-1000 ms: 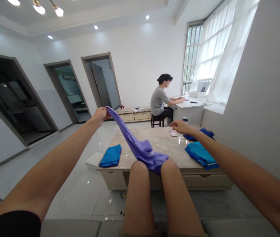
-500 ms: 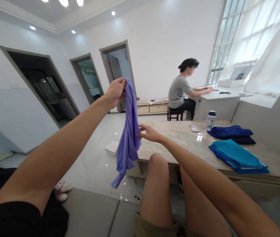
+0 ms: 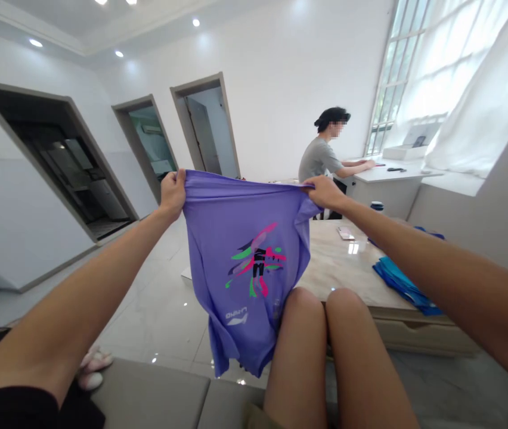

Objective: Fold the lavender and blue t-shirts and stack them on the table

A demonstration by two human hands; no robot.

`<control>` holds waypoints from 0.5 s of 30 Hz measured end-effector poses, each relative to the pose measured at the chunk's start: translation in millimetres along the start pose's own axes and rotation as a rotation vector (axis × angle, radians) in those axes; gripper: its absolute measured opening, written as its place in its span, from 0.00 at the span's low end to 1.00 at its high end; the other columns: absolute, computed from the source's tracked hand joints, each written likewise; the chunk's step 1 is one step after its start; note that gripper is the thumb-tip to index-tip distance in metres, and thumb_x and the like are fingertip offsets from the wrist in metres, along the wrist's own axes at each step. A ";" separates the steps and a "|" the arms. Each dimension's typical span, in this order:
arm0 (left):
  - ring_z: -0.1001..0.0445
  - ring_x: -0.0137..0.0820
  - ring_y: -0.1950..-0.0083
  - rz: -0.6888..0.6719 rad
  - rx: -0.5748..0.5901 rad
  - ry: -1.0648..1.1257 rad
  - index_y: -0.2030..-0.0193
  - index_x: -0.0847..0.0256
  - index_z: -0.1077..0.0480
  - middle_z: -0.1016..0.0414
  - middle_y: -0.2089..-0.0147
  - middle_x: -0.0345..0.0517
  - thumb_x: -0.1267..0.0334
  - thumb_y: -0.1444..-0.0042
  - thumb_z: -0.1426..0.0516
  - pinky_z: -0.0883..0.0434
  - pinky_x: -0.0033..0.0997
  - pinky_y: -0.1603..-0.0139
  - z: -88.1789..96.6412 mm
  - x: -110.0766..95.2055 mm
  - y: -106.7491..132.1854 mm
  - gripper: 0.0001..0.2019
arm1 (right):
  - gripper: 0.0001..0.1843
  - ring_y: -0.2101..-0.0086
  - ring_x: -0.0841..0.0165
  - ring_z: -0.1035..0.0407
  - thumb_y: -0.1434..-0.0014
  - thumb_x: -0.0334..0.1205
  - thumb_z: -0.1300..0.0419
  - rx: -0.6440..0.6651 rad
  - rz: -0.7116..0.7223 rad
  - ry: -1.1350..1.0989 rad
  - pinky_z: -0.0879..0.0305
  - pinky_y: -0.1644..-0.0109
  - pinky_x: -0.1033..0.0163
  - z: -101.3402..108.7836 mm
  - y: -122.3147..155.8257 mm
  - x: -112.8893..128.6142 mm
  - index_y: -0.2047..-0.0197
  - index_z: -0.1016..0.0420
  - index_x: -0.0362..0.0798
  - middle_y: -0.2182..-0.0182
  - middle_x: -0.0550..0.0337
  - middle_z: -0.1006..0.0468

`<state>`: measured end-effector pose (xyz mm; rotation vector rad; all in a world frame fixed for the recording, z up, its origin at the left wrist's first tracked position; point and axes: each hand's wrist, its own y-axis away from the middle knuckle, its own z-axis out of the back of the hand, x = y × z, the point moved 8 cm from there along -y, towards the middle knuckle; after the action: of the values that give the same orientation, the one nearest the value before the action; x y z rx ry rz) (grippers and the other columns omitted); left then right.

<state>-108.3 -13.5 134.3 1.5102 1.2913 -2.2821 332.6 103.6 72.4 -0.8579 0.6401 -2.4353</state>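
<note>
A purple T-shirt (image 3: 240, 238) with a pink, green and black print hangs spread out in front of me, upside down, its lower part falling past my knees. My left hand (image 3: 172, 192) is closed on one corner of its top edge. My right hand (image 3: 323, 190) is closed on the other corner, and the edge is stretched taut between them.
A low marble table (image 3: 338, 268) stands ahead on the right with folded blue clothes (image 3: 403, 283), a phone (image 3: 346, 233) and a bottle (image 3: 376, 207). A person in a grey shirt (image 3: 319, 158) sits at a white desk (image 3: 392, 179) by the window. Slippers (image 3: 93, 363) lie on the floor at left.
My right hand reached across and took hold of the shirt, which hung bunched from my left hand. Both hands then pulled it open and flat. The view has turned left.
</note>
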 end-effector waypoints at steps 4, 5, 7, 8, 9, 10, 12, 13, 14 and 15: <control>0.29 0.31 0.64 -0.133 0.238 -0.036 0.66 0.59 0.27 0.27 0.68 0.42 0.51 0.39 0.32 0.35 0.24 0.69 -61.1 -28.7 13.9 0.15 | 0.18 0.44 0.54 0.24 0.31 0.35 0.39 -0.114 -0.081 0.220 0.31 0.38 0.53 93.0 -25.9 -11.3 0.44 0.12 0.44 0.46 0.43 0.14; 0.29 0.32 0.64 -0.166 0.332 -0.066 0.65 0.60 0.24 0.24 0.67 0.43 0.52 0.43 0.29 0.35 0.24 0.68 -76.3 -41.2 15.0 0.14 | 0.19 0.43 0.53 0.24 0.30 0.35 0.40 -0.149 -0.105 0.264 0.30 0.38 0.51 113.9 -29.6 -10.4 0.42 0.13 0.46 0.44 0.44 0.15; 0.29 0.34 0.65 -0.223 0.485 -0.155 0.63 0.61 0.19 0.22 0.68 0.44 0.53 0.48 0.27 0.35 0.26 0.68 -100.0 -62.7 16.6 0.14 | 0.20 0.41 0.51 0.25 0.27 0.38 0.42 -0.221 -0.139 0.339 0.30 0.38 0.48 147.1 -30.5 -8.5 0.39 0.14 0.46 0.42 0.43 0.17; 0.29 0.34 0.66 -0.249 0.534 -0.216 0.64 0.60 0.18 0.23 0.69 0.44 0.52 0.48 0.27 0.35 0.26 0.68 -108.7 -69.4 17.3 0.14 | 0.21 0.41 0.50 0.25 0.24 0.41 0.45 -0.243 -0.146 0.374 0.31 0.38 0.47 157.2 -27.4 -9.2 0.39 0.15 0.44 0.42 0.41 0.18; 0.30 0.34 0.67 -0.274 0.558 -0.283 0.65 0.60 0.18 0.24 0.71 0.43 0.51 0.47 0.27 0.37 0.27 0.69 -115.3 -72.7 17.8 0.14 | 0.23 0.41 0.50 0.25 0.22 0.44 0.47 -0.251 -0.151 0.409 0.32 0.38 0.46 162.4 -22.0 -12.3 0.40 0.15 0.42 0.43 0.38 0.18; 0.31 0.33 0.68 -0.301 0.561 -0.353 0.68 0.60 0.18 0.26 0.73 0.42 0.50 0.46 0.28 0.38 0.27 0.69 -120.4 -72.6 18.4 0.14 | 0.25 0.41 0.48 0.25 0.20 0.48 0.48 -0.244 -0.158 0.442 0.33 0.38 0.45 163.0 -14.4 -18.5 0.41 0.15 0.40 0.44 0.36 0.18; 0.33 0.33 0.68 -0.347 0.543 -0.478 0.71 0.60 0.21 0.30 0.75 0.41 0.50 0.42 0.31 0.39 0.28 0.69 -129.1 -62.8 21.7 0.16 | 0.27 0.42 0.45 0.25 0.21 0.54 0.46 -0.185 -0.183 0.505 0.33 0.37 0.42 152.9 5.6 -40.0 0.44 0.15 0.41 0.47 0.35 0.18; 0.33 0.33 0.68 -0.362 0.530 -0.517 0.72 0.59 0.22 0.30 0.75 0.41 0.51 0.41 0.32 0.39 0.28 0.68 -133.0 -54.7 24.2 0.16 | 0.25 0.43 0.44 0.25 0.23 0.55 0.43 -0.147 -0.198 0.530 0.32 0.37 0.40 145.0 16.8 -53.7 0.45 0.14 0.43 0.48 0.36 0.17; 0.33 0.33 0.68 -0.374 0.521 -0.539 0.72 0.59 0.22 0.30 0.75 0.41 0.52 0.40 0.33 0.39 0.29 0.68 -136.9 -46.1 27.3 0.15 | 0.22 0.43 0.42 0.25 0.25 0.54 0.41 -0.112 -0.208 0.548 0.32 0.37 0.39 137.2 27.6 -67.6 0.46 0.14 0.45 0.48 0.37 0.17; 0.33 0.33 0.68 -0.386 0.513 -0.550 0.72 0.59 0.23 0.29 0.75 0.42 0.52 0.39 0.34 0.39 0.29 0.67 -140.6 -38.0 30.4 0.15 | 0.20 0.42 0.41 0.25 0.26 0.52 0.40 -0.089 -0.212 0.558 0.32 0.37 0.39 130.7 36.9 -80.4 0.45 0.14 0.47 0.49 0.38 0.17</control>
<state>24.7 52.9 127.3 0.6315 0.9373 -3.1425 485.8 86.0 106.5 -0.2722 0.8937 -2.8800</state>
